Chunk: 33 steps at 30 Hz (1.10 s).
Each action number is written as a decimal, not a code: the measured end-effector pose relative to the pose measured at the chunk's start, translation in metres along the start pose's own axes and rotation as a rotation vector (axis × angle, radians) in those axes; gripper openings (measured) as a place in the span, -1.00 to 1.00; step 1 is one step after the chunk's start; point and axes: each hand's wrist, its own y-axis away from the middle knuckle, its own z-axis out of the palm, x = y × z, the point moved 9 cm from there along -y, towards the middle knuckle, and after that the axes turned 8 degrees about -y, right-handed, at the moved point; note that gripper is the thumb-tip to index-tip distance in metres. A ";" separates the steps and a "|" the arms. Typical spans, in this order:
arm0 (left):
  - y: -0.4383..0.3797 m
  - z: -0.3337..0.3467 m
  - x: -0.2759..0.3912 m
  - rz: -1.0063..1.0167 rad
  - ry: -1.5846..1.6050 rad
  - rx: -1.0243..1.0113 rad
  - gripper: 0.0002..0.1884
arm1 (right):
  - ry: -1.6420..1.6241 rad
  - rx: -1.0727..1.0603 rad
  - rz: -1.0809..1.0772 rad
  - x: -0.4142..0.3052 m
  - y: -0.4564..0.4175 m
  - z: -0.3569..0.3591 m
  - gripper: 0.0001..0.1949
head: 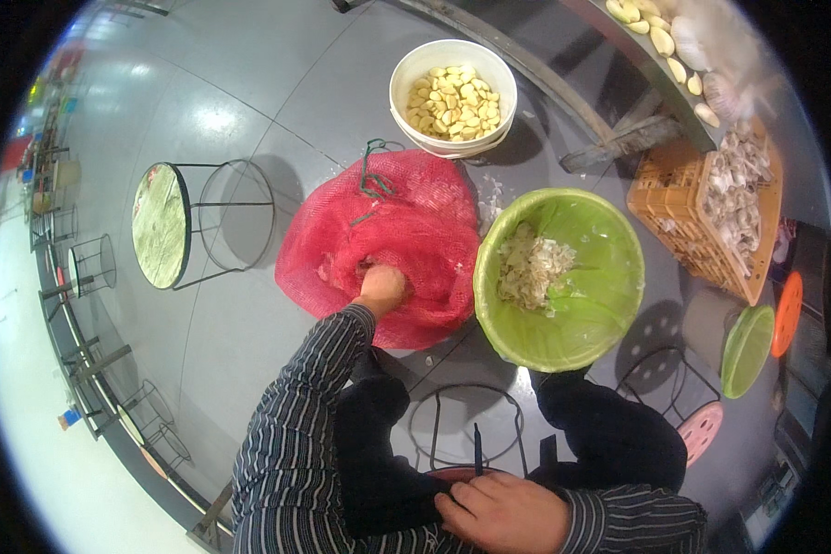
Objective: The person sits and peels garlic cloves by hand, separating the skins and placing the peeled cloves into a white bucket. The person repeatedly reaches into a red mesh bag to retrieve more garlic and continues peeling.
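Observation:
My left hand (382, 287) reaches down into the open mouth of a red mesh sack (415, 235). Its fingers are hidden in the mesh, so what they touch does not show. A green tie (375, 183) lies on the far side of the sack. My right hand (509, 511) rests by my lap, palm down. A thin dark strip (478, 443), perhaps a knife or its handle, sticks up from under its fingers; whether they grip it is unclear. Just right of the sack, a green-lined bin (606, 277) holds papery garlic skins (537, 266).
Beyond the sack is a white bucket (400, 104) of peeled garlic cloves (453, 104). At right, an orange plastic crate (665, 190) holds garlic bulbs (734, 194). Cloves (661, 41) and bulbs lie along a table edge (685, 114). A round stool (161, 225) stands left.

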 end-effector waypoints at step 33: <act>-0.068 -0.020 0.045 0.070 0.465 -0.369 -0.73 | -0.073 0.002 -0.004 0.005 0.001 0.005 -0.65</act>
